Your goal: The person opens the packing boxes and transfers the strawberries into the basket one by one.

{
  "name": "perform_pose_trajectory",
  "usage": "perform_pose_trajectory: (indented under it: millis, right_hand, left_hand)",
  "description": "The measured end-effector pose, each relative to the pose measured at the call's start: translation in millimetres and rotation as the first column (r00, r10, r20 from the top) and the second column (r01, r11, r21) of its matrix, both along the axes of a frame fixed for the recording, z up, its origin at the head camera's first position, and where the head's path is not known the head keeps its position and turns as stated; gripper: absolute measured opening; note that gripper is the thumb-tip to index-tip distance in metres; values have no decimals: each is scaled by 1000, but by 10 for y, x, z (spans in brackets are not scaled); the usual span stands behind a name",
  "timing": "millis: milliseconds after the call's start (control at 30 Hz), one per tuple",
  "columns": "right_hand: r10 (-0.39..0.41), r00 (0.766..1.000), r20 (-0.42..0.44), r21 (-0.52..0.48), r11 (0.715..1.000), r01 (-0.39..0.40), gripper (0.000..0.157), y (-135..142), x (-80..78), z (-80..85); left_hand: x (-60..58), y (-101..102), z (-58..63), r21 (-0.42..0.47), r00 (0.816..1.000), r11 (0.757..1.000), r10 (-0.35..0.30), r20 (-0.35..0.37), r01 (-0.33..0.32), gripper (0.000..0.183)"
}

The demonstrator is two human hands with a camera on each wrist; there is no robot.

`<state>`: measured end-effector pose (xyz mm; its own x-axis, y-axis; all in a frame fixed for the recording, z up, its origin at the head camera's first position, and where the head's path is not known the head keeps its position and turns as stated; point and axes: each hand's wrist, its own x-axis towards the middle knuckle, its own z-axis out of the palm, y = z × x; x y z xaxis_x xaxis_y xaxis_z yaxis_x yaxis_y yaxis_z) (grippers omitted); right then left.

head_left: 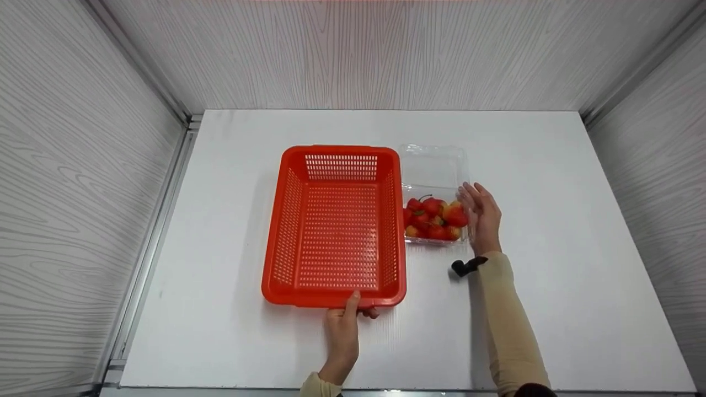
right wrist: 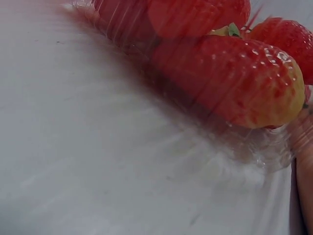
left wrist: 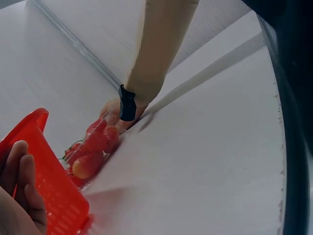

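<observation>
A red plastic basket (head_left: 337, 300) with perforated walls has nothing in it. My left hand (head_left: 343, 333) grips its near rim, thumb on top and fingers underneath; those fingers also show against the basket wall (left wrist: 58, 188) in the left wrist view. Right of the basket is a clear plastic clamshell box (head_left: 433, 165), its lid folded back. Red and yellowish strawberries (head_left: 433, 218) fill the box. My right hand (head_left: 483, 218) lies along the box's right side with fingers extended, touching the clear wall. Close up, the right wrist view shows a strawberry (right wrist: 234, 78) through the plastic.
The white table (head_left: 568, 248) is bounded by pale wood-grain panels (head_left: 353, 55) at the back and both sides. A black wrist device (head_left: 468, 267) sits on my right wrist, beside the sleeve (head_left: 510, 325).
</observation>
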<state>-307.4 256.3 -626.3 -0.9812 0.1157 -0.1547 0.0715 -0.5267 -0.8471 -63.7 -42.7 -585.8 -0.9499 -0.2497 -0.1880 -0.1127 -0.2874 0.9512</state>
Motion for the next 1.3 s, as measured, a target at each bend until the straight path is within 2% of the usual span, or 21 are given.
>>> perform_pose_trajectory:
  millis: [100,200,267,300,333,367,400,467,533,567,667,733,767,833,867,900,1033,1100,1200,1267,1300]
  right_hand:
    - [-2,1000,18,3,1000,2,50,-3,11,9]
    - [10,1000,14,5,1000,-10,50,1,-2,28]
    - [20,1000,0,26,999,-20,51,14,-24,40]
    - [22,1000,-8,39,999,-21,52,23,-36,46]
    - [23,1000,-18,52,998,-22,53,33,-46,50]
    - [19,1000,-24,62,998,-18,54,44,-55,51]
    - [19,1000,-23,75,997,-17,54,55,-55,51]
    - [23,999,-32,88,996,-20,56,71,-51,47]
    - [33,998,-52,86,996,-28,56,83,-42,36]
    - [35,998,-61,85,996,-30,55,86,-36,31]
    - [46,994,-94,94,995,-37,54,79,-19,14]
    - [52,994,-95,122,992,-40,54,62,-10,7]
    - [62,994,-93,130,990,-49,54,47,-10,3]
    - [78,993,-85,137,988,-66,54,16,-11,1]
    - [77,994,-82,130,989,-65,53,3,-13,1]
    - [75,994,-81,125,990,-64,52,-4,-18,2]
    - [53,994,-95,91,995,-44,51,-22,-10,16]
    - [63,992,-109,74,996,-55,52,-23,7,19]
    - [84,989,-122,46,996,-79,52,-23,27,28]
    - [99,988,-122,54,994,-93,51,-15,30,38]
    - [105,987,-119,64,993,-98,50,-11,28,43]
  left_hand:
    - [27,-2,17,25,999,999,-38,-6,38,35]
    - [30,-33,32,53,994,992,-110,-22,111,36]
    - [18,-81,48,64,977,975,-213,-17,213,39]
    - [12,-114,58,61,956,955,-292,-14,292,43]
    - [7,-152,72,55,923,922,-384,-11,384,46]
    - [8,-192,93,38,875,875,-483,-5,483,48]
    - [14,-231,121,11,813,813,-582,0,582,49]
    - [29,-295,204,-48,667,666,-745,5,745,49]
    - [25,-314,309,-109,534,531,-845,0,840,45]
    - [12,-297,362,-156,484,478,-875,-2,864,44]
    - [-63,-151,476,-341,371,347,-928,7,874,41]
    - [-120,13,487,-504,331,269,-943,34,821,41]
    - [-143,107,463,-590,327,236,-944,50,772,42]
    - [-185,304,361,-732,349,184,-934,78,656,49]
    - [-208,408,289,-780,376,169,-922,90,603,55]
    - [-236,511,197,-827,416,167,-905,87,537,63]
    - [-384,855,-164,-946,606,172,-795,31,274,89]
    - [-468,968,-275,-967,688,183,-726,-10,179,94]
    - [-592,1076,-318,-972,784,210,-620,-45,109,96]
    - [-670,1117,-316,-970,831,229,-552,-63,79,95]
    - [-698,1125,-308,-972,851,223,-522,-61,67,95]
